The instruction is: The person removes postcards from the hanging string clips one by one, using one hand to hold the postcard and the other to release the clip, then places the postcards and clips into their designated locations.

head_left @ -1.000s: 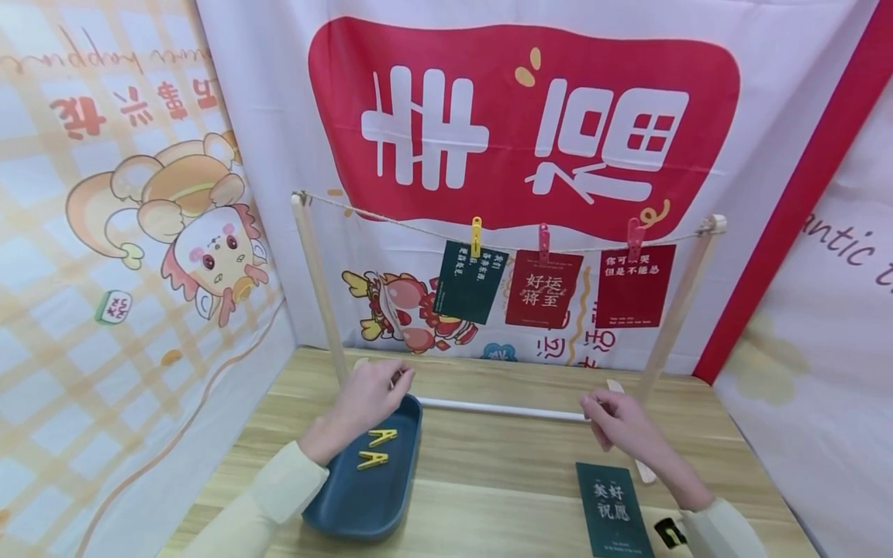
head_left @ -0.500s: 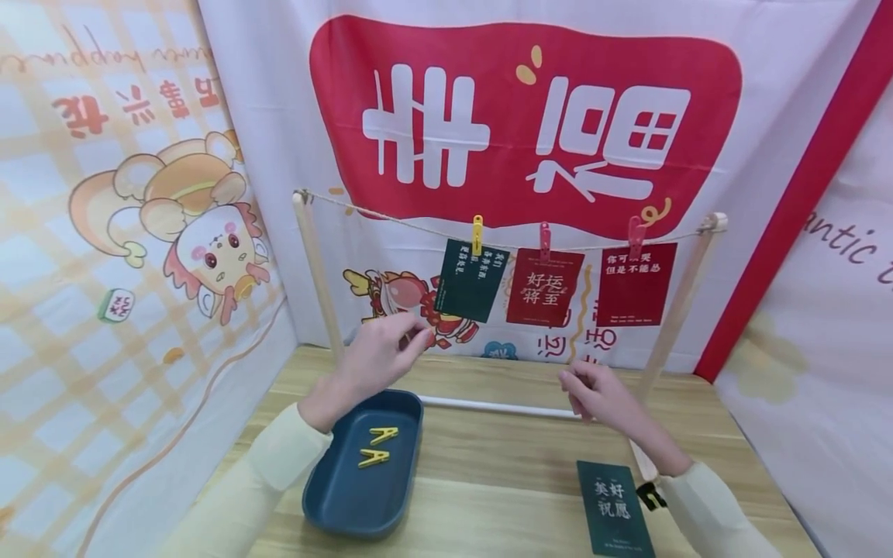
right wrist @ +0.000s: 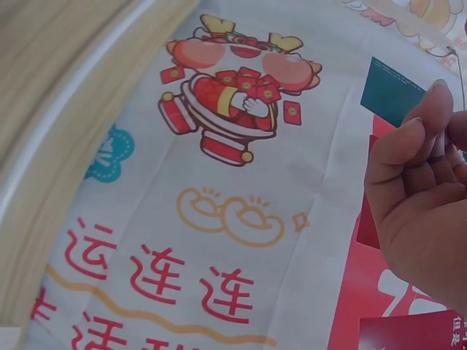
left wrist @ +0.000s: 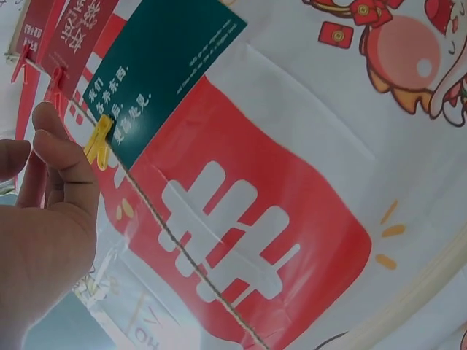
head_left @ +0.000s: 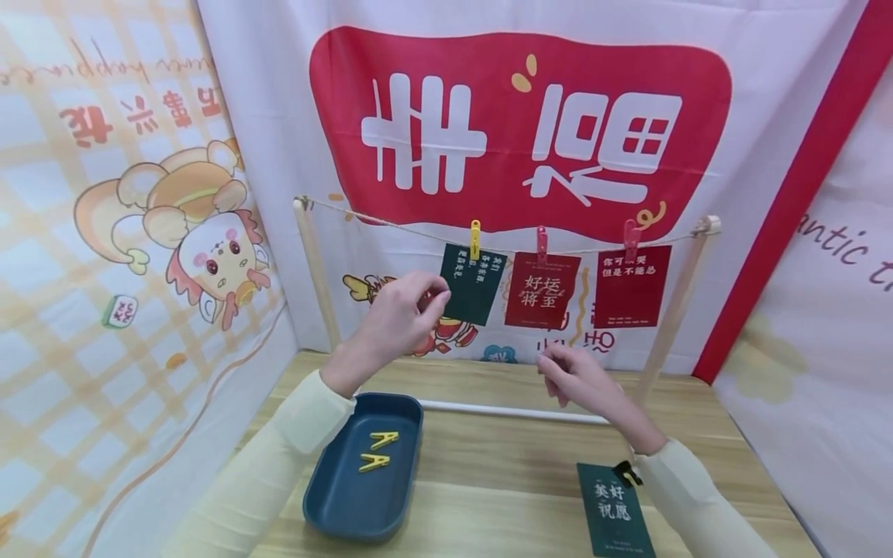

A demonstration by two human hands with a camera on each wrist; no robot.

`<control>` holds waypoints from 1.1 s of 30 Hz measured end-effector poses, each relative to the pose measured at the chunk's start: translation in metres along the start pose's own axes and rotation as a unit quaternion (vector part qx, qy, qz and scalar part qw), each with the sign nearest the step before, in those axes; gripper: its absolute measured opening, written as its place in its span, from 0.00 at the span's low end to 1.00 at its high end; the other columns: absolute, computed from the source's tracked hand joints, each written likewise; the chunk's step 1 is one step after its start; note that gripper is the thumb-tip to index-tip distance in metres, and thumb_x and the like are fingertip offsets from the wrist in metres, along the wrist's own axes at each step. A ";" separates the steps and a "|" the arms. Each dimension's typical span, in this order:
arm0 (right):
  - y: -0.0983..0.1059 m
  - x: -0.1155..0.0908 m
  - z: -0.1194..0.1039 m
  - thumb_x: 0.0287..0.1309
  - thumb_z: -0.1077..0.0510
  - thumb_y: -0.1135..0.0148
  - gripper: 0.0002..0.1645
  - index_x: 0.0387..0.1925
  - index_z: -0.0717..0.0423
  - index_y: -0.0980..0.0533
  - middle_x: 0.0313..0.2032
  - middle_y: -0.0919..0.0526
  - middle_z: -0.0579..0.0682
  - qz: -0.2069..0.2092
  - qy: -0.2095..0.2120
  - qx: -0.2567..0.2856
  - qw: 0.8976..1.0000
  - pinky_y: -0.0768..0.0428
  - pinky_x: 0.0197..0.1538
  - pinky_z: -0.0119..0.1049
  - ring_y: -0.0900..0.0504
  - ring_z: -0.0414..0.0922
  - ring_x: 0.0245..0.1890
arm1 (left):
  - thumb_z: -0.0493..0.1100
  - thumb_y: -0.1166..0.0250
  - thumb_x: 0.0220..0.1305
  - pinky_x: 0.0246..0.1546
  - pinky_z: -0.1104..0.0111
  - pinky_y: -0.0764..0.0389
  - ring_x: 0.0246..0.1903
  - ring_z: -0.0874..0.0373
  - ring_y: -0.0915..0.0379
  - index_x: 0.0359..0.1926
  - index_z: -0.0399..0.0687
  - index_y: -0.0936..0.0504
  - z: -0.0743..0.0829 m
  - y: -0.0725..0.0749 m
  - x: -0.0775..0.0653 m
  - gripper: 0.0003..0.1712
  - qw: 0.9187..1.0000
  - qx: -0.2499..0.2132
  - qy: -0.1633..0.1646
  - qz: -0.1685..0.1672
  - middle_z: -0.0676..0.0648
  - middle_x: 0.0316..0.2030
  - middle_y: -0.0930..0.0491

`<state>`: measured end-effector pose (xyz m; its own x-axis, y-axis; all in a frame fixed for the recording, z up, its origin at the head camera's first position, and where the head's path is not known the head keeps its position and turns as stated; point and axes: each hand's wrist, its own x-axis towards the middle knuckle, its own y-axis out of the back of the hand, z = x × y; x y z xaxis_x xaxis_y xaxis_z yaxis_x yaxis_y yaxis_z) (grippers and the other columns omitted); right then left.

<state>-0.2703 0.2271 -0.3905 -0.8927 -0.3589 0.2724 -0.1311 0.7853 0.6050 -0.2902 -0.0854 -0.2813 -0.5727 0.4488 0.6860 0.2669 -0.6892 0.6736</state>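
Loosely curled and holding nothing, my left hand (head_left: pixel 394 322) is raised beside the hanging green card (head_left: pixel 474 294). A yellow clothespin (head_left: pixel 475 240) fixes that card to a thin string (head_left: pixel 398 225). My right hand (head_left: pixel 575 380), its fingers also bent and bare, hovers below the middle red card (head_left: pixel 540 302) and the right-hand red card (head_left: pixel 631 298). Pink clothespins (head_left: pixel 541 244) hold both red cards. In the left wrist view, my fingers overlap the string close to the yellow clothespin (left wrist: pixel 99 142). The right wrist view has my right thumb and fingers (right wrist: pixel 408 146) overlapping the green card (right wrist: pixel 390 91).
Wooden posts (head_left: pixel 317 271) carry the string, with a white bar (head_left: pixel 516 411) low between them. A dark blue tray (head_left: pixel 356 523) with two yellow clothespins (head_left: pixel 374 463) stands front left. Another green card (head_left: pixel 605 504) lies front right. Printed cloth (head_left: pixel 251 46) hangs behind.
My left hand has risen from over the tray and moved right, up to the hanging green card. My right hand has moved left and somewhat up. The cards stay hung.
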 end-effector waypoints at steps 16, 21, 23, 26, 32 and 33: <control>0.008 0.037 -0.024 0.68 0.41 0.45 0.16 0.48 0.44 0.25 0.26 0.17 0.51 -0.005 -0.018 0.000 1.000 0.17 0.27 0.40 0.21 0.49 0.18 | 0.45 0.34 0.64 0.46 0.67 0.16 0.45 0.56 0.21 0.54 0.43 0.22 0.010 0.010 0.054 0.20 0.999 0.049 0.003 -0.020 0.44 0.50 0.19; 0.006 0.047 -0.030 0.68 0.39 0.46 0.18 0.51 0.44 0.26 0.30 0.17 0.56 -0.004 -0.021 0.003 1.000 0.18 0.27 0.41 0.20 0.51 0.19 | 0.43 0.33 0.63 0.48 0.64 0.16 0.49 0.54 0.22 0.56 0.42 0.23 0.011 0.012 0.067 0.22 0.999 0.046 0.013 -0.014 0.44 0.52 0.20; 0.006 0.050 -0.032 0.68 0.39 0.46 0.19 0.51 0.44 0.26 0.30 0.16 0.57 -0.007 -0.025 0.004 1.000 0.18 0.27 0.41 0.20 0.51 0.19 | 0.43 0.33 0.63 0.48 0.64 0.16 0.50 0.54 0.22 0.57 0.43 0.23 0.011 0.011 0.070 0.22 0.999 0.046 0.022 -0.017 0.44 0.54 0.21; 0.005 0.054 -0.032 0.67 0.38 0.45 0.20 0.52 0.43 0.26 0.32 0.16 0.58 -0.010 -0.036 0.006 0.999 0.17 0.28 0.41 0.20 0.53 0.19 | 0.43 0.34 0.64 0.49 0.63 0.16 0.53 0.54 0.24 0.60 0.45 0.25 0.009 0.009 0.072 0.24 0.998 0.042 0.035 -0.022 0.44 0.56 0.23; 0.000 0.063 -0.029 0.68 0.43 0.45 0.19 0.55 0.44 0.26 0.33 0.15 0.57 -0.010 -0.056 0.009 0.998 0.16 0.28 0.43 0.20 0.54 0.19 | 0.44 0.34 0.64 0.51 0.63 0.17 0.53 0.54 0.24 0.62 0.47 0.26 0.003 0.008 0.079 0.26 0.998 0.029 0.046 -0.012 0.45 0.57 0.23; -0.001 0.065 -0.028 0.69 0.44 0.45 0.19 0.56 0.44 0.27 0.33 0.15 0.56 -0.011 -0.058 0.010 0.998 0.16 0.29 0.43 0.20 0.53 0.19 | 0.44 0.34 0.64 0.51 0.63 0.17 0.53 0.54 0.24 0.62 0.47 0.26 0.003 0.007 0.081 0.26 0.998 0.027 0.050 -0.010 0.45 0.57 0.23</control>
<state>-0.3161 0.1888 -0.3523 -0.9336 -0.3156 0.1698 -0.1583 0.7883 0.5946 -0.3323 -0.0524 -0.2201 -0.6518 0.4020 0.6430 0.2937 -0.6479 0.7028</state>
